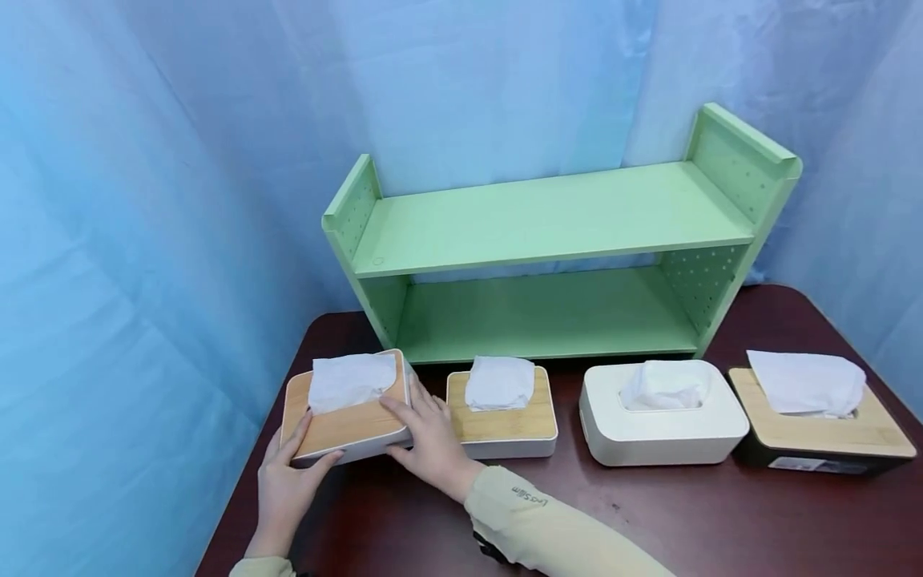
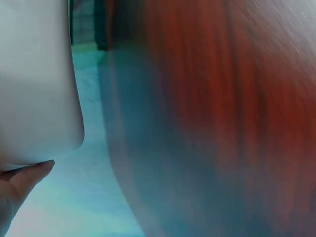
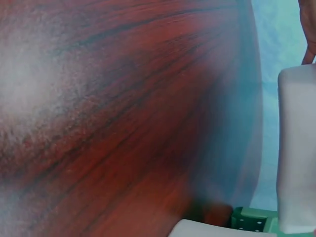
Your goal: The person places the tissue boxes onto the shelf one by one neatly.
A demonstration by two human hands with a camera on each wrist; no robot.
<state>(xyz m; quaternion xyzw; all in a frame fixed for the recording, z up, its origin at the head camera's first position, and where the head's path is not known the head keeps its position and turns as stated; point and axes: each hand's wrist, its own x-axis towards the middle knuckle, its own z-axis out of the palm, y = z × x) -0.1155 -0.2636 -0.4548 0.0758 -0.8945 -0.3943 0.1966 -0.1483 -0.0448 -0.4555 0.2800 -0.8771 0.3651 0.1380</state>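
Both hands hold a tissue box [image 1: 346,425] with a light wood top and white sides, tilted and raised off the table at its left end. A white tissue [image 1: 353,381] pokes out of its top. My left hand [image 1: 283,485] grips the near left corner, fingers on the top and thumb at the front side. On the right end, my right hand [image 1: 433,445] holds it with the thumb low at the front. In the left wrist view the box's white side [image 2: 37,89] shows above a finger; the right wrist view shows the white box [image 3: 298,148] at its right edge.
A green two-tier shelf [image 1: 548,220] stands at the back of the dark red table [image 1: 577,529]. In front of it are a smaller wood-topped tissue box [image 1: 505,429], a white tissue box [image 1: 663,449] and a black wood-topped one [image 1: 822,433]. Blue curtains [image 1: 497,88] hang behind.
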